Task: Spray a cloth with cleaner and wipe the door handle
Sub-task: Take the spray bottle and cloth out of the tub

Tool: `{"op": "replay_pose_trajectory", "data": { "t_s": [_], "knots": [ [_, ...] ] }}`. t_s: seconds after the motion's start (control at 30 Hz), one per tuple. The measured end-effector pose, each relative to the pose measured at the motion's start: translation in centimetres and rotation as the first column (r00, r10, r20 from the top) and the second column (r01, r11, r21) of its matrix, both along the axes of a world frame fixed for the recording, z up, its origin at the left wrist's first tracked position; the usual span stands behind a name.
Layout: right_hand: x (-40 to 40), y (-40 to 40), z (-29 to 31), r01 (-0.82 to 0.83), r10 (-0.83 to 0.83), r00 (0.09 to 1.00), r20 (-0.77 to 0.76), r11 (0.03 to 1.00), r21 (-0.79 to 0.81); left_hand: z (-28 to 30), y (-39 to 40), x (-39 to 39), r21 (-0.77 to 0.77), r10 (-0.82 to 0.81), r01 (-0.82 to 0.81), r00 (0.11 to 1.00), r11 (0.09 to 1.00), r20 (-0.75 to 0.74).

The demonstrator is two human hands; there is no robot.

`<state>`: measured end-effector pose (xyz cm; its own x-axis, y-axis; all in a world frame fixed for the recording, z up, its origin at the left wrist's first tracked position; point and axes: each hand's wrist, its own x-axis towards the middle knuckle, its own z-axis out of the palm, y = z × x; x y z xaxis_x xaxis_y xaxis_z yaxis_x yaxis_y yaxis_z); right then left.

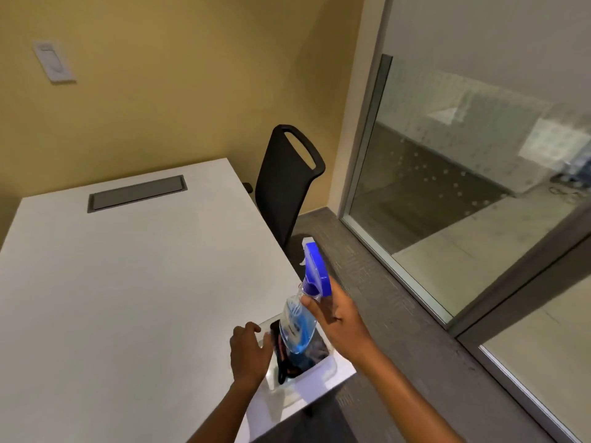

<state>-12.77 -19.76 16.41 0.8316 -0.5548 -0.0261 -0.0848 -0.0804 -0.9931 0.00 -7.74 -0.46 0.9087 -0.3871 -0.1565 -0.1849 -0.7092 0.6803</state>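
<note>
— At the near right corner of the white table (128, 282), where is the spray bottle (300, 318)?

— In the right hand (339, 318), fingers closed round its neck just under the blue trigger head (315, 270). It hangs over a clear plastic bin (329, 369) that sits on that corner.

— And the left hand (248, 353)?

— Just left of the bottle, loosely curled on the bin's rim. Whether it actually grips the rim, I cannot tell.

— Which way does the bottle run?

— Its long axis is nearly upright, tilted a little: base down into the bin among dark items (287, 359), head up and away, nozzle pointing toward the black chair (284, 187).

— Any liquid?

— Blue, low in the bottle.
</note>
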Motion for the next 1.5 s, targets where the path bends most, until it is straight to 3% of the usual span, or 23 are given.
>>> {"op": "replay_pose_trajectory", "data": {
  "t_s": [0.17,0.33,0.67,0.8,0.9,0.97,1.17,1.5],
  "knots": [
    [-3.4,-1.2,3.1,0.135,-0.140,0.987,0.082,0.989,0.064,-1.0,-3.5,-1.0,0.030,-0.129,0.130,0.991,0.991,-0.037],
    [-7.2,-1.9,3.1,0.277,-0.281,0.957,0.069,0.959,0.055,-3.1,-6.0,-1.8,0.129,-0.187,0.218,0.959,0.967,-0.215],
    [-15.5,-1.0,0.4,0.537,-0.537,0.844,-0.018,0.843,0.044,-3.6,-9.3,-3.7,0.300,-0.027,0.157,0.918,0.941,-0.395],
    [-17.7,-0.3,-0.1,0.588,-0.587,0.808,-0.054,0.808,0.016,-6.5,-10.8,-3.0,0.377,0.052,0.127,0.901,0.917,-0.431],
    [-18.9,0.4,-0.9,0.613,-0.611,0.790,-0.050,0.789,0.037,-8.8,-11.8,-2.5,0.435,0.063,0.145,0.902,0.889,-0.428],
    [-19.5,1.0,-1.2,0.633,-0.631,0.774,-0.047,0.772,0.063,-7.3,-12.1,-3.0,0.454,0.056,0.152,0.909,0.878,-0.413],
    [-20.6,2.6,-2.7,0.684,-0.678,0.730,-0.086,0.722,0.103,-3.5,-12.8,-4.7,0.423,0.097,0.113,0.891,0.899,-0.444],
    [-21.5,3.2,-3.7,0.696,-0.686,0.717,-0.123,0.700,0.158,-3.6,-12.2,-5.7,0.380,0.011,0.133,0.935,0.915,-0.354]
  ]
}}
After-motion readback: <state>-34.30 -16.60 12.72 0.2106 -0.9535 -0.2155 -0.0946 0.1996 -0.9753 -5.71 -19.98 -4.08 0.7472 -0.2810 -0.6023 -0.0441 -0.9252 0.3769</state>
